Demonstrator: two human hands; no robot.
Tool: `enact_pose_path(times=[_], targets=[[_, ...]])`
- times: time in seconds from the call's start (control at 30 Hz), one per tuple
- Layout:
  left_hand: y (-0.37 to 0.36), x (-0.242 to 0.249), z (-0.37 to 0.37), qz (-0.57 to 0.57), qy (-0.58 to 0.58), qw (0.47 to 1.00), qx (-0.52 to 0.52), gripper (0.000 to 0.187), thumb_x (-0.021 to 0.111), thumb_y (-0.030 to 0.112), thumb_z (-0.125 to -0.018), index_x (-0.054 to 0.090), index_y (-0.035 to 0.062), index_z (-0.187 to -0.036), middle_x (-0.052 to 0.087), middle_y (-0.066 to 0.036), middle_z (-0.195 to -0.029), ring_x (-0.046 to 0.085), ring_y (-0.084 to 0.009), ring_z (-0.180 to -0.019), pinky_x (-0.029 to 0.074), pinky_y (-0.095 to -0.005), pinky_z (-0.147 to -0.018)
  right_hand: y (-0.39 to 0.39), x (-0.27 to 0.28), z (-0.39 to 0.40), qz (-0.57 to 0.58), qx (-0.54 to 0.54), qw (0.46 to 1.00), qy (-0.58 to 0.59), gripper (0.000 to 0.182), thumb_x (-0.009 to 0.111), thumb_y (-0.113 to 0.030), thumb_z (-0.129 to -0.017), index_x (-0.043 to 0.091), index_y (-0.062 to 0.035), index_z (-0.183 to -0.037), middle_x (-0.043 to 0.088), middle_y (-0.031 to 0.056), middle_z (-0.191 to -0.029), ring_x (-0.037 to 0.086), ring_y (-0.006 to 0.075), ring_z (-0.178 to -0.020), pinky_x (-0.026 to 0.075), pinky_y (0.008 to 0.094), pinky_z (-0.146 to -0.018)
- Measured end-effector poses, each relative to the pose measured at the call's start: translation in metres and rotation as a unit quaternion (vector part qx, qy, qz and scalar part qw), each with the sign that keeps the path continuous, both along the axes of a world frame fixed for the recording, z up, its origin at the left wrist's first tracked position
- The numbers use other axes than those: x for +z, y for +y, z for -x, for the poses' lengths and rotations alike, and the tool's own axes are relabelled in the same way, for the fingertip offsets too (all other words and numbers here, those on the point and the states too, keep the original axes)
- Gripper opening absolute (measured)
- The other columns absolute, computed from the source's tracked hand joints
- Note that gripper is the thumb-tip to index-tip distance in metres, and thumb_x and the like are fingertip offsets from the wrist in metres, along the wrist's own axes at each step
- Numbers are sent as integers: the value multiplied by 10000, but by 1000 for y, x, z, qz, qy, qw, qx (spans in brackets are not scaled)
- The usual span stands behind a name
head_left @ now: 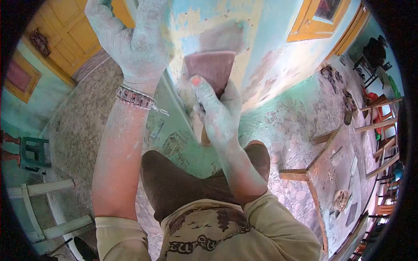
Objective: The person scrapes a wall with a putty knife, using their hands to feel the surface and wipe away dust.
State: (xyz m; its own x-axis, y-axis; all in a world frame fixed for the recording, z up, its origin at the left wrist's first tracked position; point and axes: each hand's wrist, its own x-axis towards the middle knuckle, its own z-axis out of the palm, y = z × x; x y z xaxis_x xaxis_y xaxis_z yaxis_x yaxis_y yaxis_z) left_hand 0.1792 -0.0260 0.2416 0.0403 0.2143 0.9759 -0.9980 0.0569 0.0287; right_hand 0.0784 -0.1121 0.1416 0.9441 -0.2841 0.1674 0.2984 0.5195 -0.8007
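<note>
My right hand [222,114], coated in pale dust, is wrapped round a wide-bladed scraper [211,65]. Its thumb lies along the dull reddish-brown blade, and what looks like the handle end shows below the fingers. The blade's broad edge points up against the patchy blue and cream wall [209,17], just under a bare grey patch [222,37]. Higher up on the left, my left hand [139,48], equally dusty and with a woven bracelet [136,97] at the wrist, is raised beside the wall's edge. Its fingers are stretched and partly cut off by the frame; nothing shows in it.
A yellow door [65,30] stands at the upper left, and a yellow-framed window [320,19] at the upper right. Wooden furniture [309,174] is on the right, with a dusty tabletop. White slatted wood [48,187] and a dark stool [35,152] are on the left.
</note>
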Motion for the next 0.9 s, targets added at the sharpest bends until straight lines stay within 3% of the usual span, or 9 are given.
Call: enact_pose_path(times=[0.1, 0.2, 0.27, 0.37, 0.47, 0.57, 0.67, 0.77, 0.9], targets=[[-12, 0, 8, 50, 31, 998, -4, 507, 664, 132, -887, 432, -20, -1311, 500, -128, -1257, 507, -189, -1109, 439, -315, -934, -1, 3, -2, -14, 15, 1000, -6, 337, 744, -236, -863, 567, -10, -1040, 574, -12, -768, 454, 38, -538, 342, 196, -455], [-1, 6, -10, 40, 4, 997, 68, 507, 666, 128, -883, 434, -23, -1308, 500, -131, -1260, 497, -190, -1120, 420, -322, -959, -5, 2, -1, 1, 34, 999, -4, 403, 759, -246, -850, 577, 0, -1113, 607, -4, -843, 491, 45, -629, 388, 206, -527], [-7, -1, -2, 58, 54, 996, 32, 510, 668, 123, -879, 434, -22, -1308, 494, -133, -1270, 489, -194, -1135, 406, -325, -976, -7, 10, -2, 19, 30, 999, 5, 408, 760, -245, -849, 576, 2, -1117, 609, -6, -848, 491, 43, -632, 386, 205, -525], [-6, -1, 7, 30, 39, 999, -22, 517, 674, 128, -873, 435, -25, -1305, 494, -133, -1266, 486, -196, -1136, 406, -325, -970, -5, 14, -3, -17, 36, 999, -5, 410, 758, -237, -851, 574, 7, -1125, 614, -4, -855, 493, 39, -637, 387, 203, -527], [-6, 2, 3, 58, 62, 995, 52, 521, 677, 135, -870, 436, -26, -1303, 497, -127, -1252, 488, -192, -1123, 412, -320, -954, -5, 2, 0, -9, 30, 999, -7, 390, 758, -231, -851, 578, 3, -1106, 618, 3, -872, 497, 44, -637, 391, 201, -533], [-3, -1, 5, 48, 88, 993, 66, 524, 677, 140, -869, 436, -26, -1303, 500, -123, -1239, 488, -188, -1111, 416, -318, -945, -8, 21, -3, 23, 39, 999, -11, 314, 745, -257, -862, 556, -32, -972, 546, -26, -719, 430, 20, -494, 304, 190, -409], [-8, 0, 5, 53, 54, 996, 54, 522, 676, 144, -872, 436, -28, -1302, 498, -125, -1242, 489, -191, -1110, 415, -318, -946, -2, 20, -7, -69, 48, 996, -40, 396, 765, -235, -844, 578, 5, -1099, 614, 7, -889, 497, 47, -654, 391, 200, -546], [-2, 0, -3, 48, 47, 994, 87, 520, 676, 143, -872, 436, -29, -1300, 495, -129, -1244, 493, -192, -1103, 416, -318, -945, -2, 10, 2, 13, 21, 999, 48, 411, 767, -227, -842, 569, 13, -1110, 616, 7, -905, 507, 45, -674, 396, 196, -557], [-13, -1, 13, 51, 62, 997, 6, 532, 674, 156, -876, 428, -28, -1310, 493, -138, -1252, 498, -195, -1101, 418, -328, -950, -9, 24, -2, -26, 59, 998, -23, 369, 749, -229, -856, 560, 10, -1065, 598, 6, -855, 492, 43, -619, 379, 197, -519]])
